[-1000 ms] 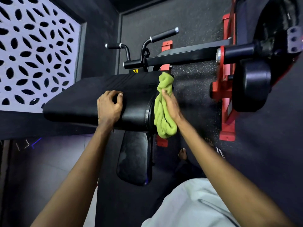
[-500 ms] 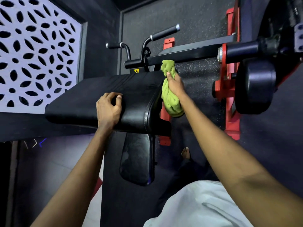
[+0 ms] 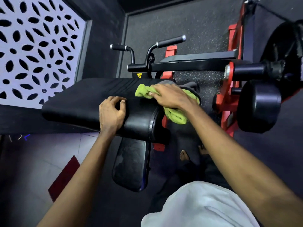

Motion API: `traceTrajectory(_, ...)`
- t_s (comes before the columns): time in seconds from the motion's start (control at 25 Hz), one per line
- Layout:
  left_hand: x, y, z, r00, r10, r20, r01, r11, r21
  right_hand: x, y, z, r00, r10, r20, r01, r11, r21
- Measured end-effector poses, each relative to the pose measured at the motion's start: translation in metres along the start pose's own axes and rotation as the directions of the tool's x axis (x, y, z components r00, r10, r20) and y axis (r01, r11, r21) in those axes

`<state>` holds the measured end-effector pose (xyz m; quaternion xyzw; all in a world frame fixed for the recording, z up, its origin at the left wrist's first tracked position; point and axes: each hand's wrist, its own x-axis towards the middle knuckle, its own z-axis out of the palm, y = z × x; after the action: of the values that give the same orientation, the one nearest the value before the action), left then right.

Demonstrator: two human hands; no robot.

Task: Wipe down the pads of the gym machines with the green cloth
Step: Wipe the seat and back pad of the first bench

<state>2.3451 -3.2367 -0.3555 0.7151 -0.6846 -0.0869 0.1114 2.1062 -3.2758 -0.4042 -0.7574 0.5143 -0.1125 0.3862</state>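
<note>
A long black bench pad lies across the middle of the view. The green cloth is draped over its right end, one bunched end on top of the pad and the rest hanging down the side. My right hand lies on the cloth at the top right of the pad, gripping it with curled fingers. My left hand rests on the near edge of the pad, fingers loosely curled, holding nothing. A smaller black pad sits lower, below the bench.
Two black handles rise behind the pad on a black bar. A red frame with a round black roller pad stands at right. A patterned white wall panel fills the left. My bare feet stand on the dark floor.
My right hand has swept the cloth from the pad's right end face up onto its top surface and leftward. My left hand stays on the pad's near edge.
</note>
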Motion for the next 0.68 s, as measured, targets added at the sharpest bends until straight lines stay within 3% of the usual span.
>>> traceTrajectory(0.08, 0.0, -0.001, -0.001, 1.0, -0.004, -0.007, 0.004, 1.0, -0.003, 0.008, -0.013, -0.002, 0.999, -0.033, 0.04, 0.033, 0.999, -0.007)
traceTrajectory(0.24, -0.002, -0.004, -0.002, 0.997, -0.012, -0.078, 0.001, 0.992, -0.129, 0.044, -0.007, -0.011, 0.975, 0.142, 0.172, -0.148, 0.989, 0.026)
traceTrajectory(0.36, 0.0, -0.017, -0.011, 0.991, -0.04, -0.126, 0.007, 0.969, -0.247, 0.055, -0.007, -0.016, 0.954, 0.234, 0.189, -0.233, 0.972, -0.029)
traceTrajectory(0.56, 0.022, -0.084, -0.033, 0.974, -0.156, -0.166, 0.163, 0.986, 0.027, 0.028, -0.057, -0.014, 0.963, 0.08, 0.258, -0.073, 0.997, -0.036)
traceTrajectory(0.68, 0.024, -0.112, -0.037, 0.955, -0.229, -0.191, 0.241, 0.97, 0.042, 0.045, -0.084, 0.001, 0.966, -0.039, 0.256, 0.038, 0.999, 0.008)
